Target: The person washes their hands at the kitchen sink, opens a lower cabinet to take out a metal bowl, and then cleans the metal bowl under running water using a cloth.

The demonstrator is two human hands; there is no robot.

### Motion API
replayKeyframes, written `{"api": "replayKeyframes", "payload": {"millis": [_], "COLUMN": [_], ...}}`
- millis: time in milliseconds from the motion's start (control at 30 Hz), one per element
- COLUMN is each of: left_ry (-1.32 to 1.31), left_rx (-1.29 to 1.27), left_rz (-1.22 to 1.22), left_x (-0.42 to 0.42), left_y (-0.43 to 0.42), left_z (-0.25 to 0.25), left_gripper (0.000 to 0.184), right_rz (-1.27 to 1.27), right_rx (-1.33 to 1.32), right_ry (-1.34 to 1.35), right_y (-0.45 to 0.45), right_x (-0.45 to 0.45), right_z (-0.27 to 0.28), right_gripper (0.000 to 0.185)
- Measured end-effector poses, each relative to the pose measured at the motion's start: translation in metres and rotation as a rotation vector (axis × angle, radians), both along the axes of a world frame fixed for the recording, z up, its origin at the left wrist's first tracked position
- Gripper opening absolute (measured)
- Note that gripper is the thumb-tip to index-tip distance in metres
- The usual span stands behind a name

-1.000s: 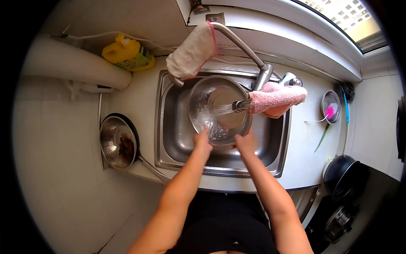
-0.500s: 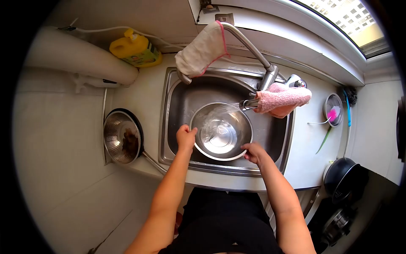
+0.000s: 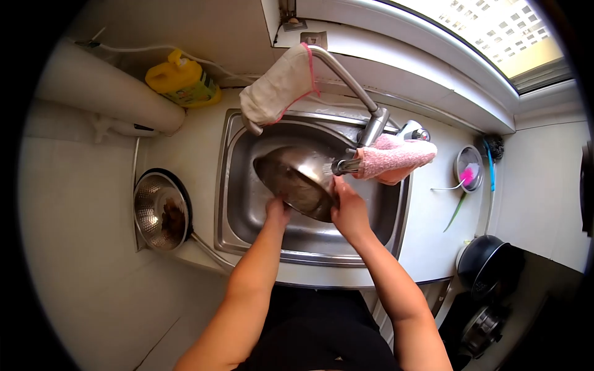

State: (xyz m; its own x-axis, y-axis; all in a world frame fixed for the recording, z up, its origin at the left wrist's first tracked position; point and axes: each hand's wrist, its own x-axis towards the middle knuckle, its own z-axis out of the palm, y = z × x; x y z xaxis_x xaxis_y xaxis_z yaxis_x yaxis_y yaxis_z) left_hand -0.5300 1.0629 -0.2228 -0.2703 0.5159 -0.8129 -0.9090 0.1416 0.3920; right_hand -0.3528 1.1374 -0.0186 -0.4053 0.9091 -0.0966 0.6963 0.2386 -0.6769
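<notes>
A stainless steel bowl (image 3: 297, 185) is steeply tipped inside the sink (image 3: 247, 232), beneath the tap nozzle (image 3: 341, 167). My right hand (image 3: 350, 210) grips its right side, with the thumb up along the edge. At the lower left, my left hand (image 3: 278, 211) holds the bowl from below, its fingertips hidden behind the metal. A little water shows at the nozzle's mouth, against the bowl. The pink cloth (image 3: 396, 156) drapes over the tap's body, close above my right hand.
A pale cloth with pink trim (image 3: 278, 83) hangs on the curved spout. On the left counter are a yellow bottle (image 3: 182, 80) and a perforated steel basin (image 3: 148, 207) with brown pieces inside. To the right lie a small strainer (image 3: 461, 164) and a dark pan (image 3: 479, 260).
The bowl has gone from nearly level, with water running into it, to steeply tipped. My right hand has moved up along its side; my left hand has shifted beneath it. The view has shifted slightly.
</notes>
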Motion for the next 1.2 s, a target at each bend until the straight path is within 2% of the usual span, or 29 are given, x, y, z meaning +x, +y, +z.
{"api": "replayKeyframes", "payload": {"millis": [33, 67, 100, 167, 233, 267, 300, 333, 367, 400, 433, 467, 533, 567, 600, 667, 733, 800, 867, 933, 1000, 1067, 1100, 1133, 1200], "left_ry": [-0.09, -0.064, 0.08, 0.231, 0.053, 0.274, 0.5, 0.501, 0.6, 0.704, 0.708, 0.723, 1.417, 1.34, 1.353, 1.807, 1.746, 1.861, 1.862, 1.989, 2.018, 2.107, 2.118, 2.179, 2.246], "left_rx": [0.01, 0.09, 0.073, 0.063, 0.083, 0.001, -0.079, -0.07, -0.17, -0.278, -0.179, -0.196, -0.063, -0.148, -0.152, -0.028, -0.12, -0.096, -0.126, -0.18, -0.136, -0.131, -0.147, -0.113, -0.095], "left_rz": [0.011, -0.045, -0.219, -0.398, -0.348, -0.506, -0.658, -0.673, -0.809, -0.937, -0.93, -0.93, -0.94, -1.029, -1.031, -0.916, -0.98, -0.892, -0.854, -0.845, -0.819, -0.807, -0.782, -0.761, -0.737], "left_x": [0.002, 0.005, 0.002, -0.01, -0.018, -0.021, -0.023, -0.024, -0.027, -0.033, -0.041, -0.044, -0.038, -0.03, -0.028, -0.02, -0.013, -0.014, -0.017, -0.023, -0.022, -0.019, -0.016, -0.013, -0.006], "left_y": [0.001, 0.003, 0.002, -0.002, 0.001, 0.002, 0.005, 0.008, 0.009, 0.008, 0.002, -0.001, -0.007, -0.003, -0.005, -0.012, -0.02, -0.026, -0.033, -0.039, -0.046, -0.053, -0.055, -0.059, -0.069], "left_z": [-0.013, -0.017, -0.019, -0.017, -0.003, 0.015, 0.037, 0.056, 0.075, 0.086, 0.077, 0.085, 0.116, 0.157, 0.165, 0.184, 0.207, 0.22, 0.228, 0.234, 0.248, 0.255, 0.258, 0.26, 0.265], "left_gripper": [0.029, 0.033, 0.033, 0.033, 0.029, 0.027, 0.025, 0.025, 0.024, 0.023, 0.029, 0.029, 0.044, 0.057, 0.057, 0.062, 0.065, 0.061, 0.061, 0.06, 0.06, 0.057, 0.057, 0.053, 0.05], "right_rz": [0.046, 0.091, 0.117, 0.109, 0.073, 0.054, 0.033, 0.014, 0.064, 0.114, 0.168, 0.222, 0.051, -0.009, -0.072, -0.053, -0.031, -0.058, -0.026, 0.083, 0.02, -0.006, 0.088, 0.26, 0.469], "right_rx": [-0.003, -0.007, -0.014, -0.006, -0.093, -0.083, -0.179, -0.28, -0.35, -0.387, -0.238, -0.091, -0.182, -0.103, -0.017, 0.009, 0.038, 0.149, 0.187, 0.227, 0.234, 0.037, -0.095, -0.093, -0.181], "right_ry": [-0.056, -0.11, -0.157, -0.092, -0.008, -0.014, -0.031, -0.043, -0.125, -0.179, -0.217, -0.251, -0.333, -0.311, -0.292, -0.345, -0.394, -0.402, -0.434, -0.497, -0.445, -0.498, -0.488, -0.444, -0.39], "right_y": [-0.001, -0.002, -0.003, 0.001, 0.007, 0.01, 0.015, 0.019, 0.027, 0.038, 0.049, 0.06, 0.089, 0.101, 0.113, 0.127, 0.139, 0.15, 0.159, 0.16, 0.152, 0.112, 0.095, 0.068, 0.02], "right_x": [0.0, 0.002, 0.008, 0.028, 0.047, 0.055, 0.063, 0.069, 0.074, 0.083, 0.1, 0.113, 0.113, 0.121, 0.129, 0.133, 0.139, 0.147, 0.151, 0.155, 0.159, 0.142, 0.141, 0.135, 0.119], "right_z": [0.008, 0.013, 0.013, 0.004, 0.003, 0.0, -0.008, -0.011, -0.001, -0.001, -0.011, -0.021, 0.028, 0.031, 0.033, 0.039, 0.037, 0.025, 0.037, 0.046, 0.017, 0.038, 0.016, 0.023, 0.03], "right_gripper": [0.064, 0.068, 0.069, 0.069, 0.072, 0.072, 0.07, 0.068, 0.067, 0.056, 0.049, 0.042, 0.027, 0.024, 0.022, 0.019, 0.017, 0.016, 0.018, 0.019, 0.013, 0.022, 0.022, 0.032, 0.083]}}
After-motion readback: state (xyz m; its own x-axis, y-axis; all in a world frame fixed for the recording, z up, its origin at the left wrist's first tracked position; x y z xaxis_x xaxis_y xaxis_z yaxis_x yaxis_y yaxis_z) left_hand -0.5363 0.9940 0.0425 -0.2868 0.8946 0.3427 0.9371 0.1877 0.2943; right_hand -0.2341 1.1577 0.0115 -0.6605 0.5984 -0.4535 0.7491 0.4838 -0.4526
